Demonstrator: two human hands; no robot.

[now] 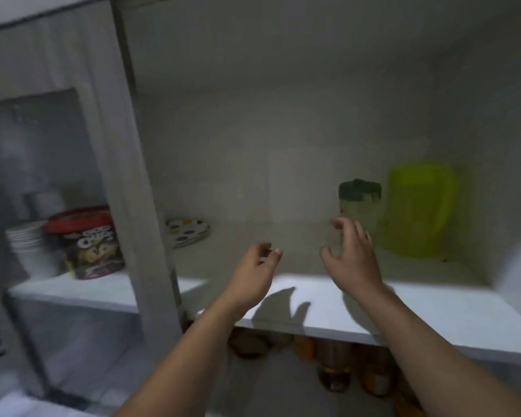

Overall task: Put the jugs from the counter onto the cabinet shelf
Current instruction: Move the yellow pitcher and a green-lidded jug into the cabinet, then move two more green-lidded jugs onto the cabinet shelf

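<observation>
Hands (301, 263) empty, jugs (415, 209) just beyond.

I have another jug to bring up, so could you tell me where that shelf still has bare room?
The shelf is bare between the spotted plate on the left and the dark-lidded jug. It is crowded on the right, where that jug stands close beside the yellow-green jug. Both the left hand and right hand, empty, hover there.
</observation>
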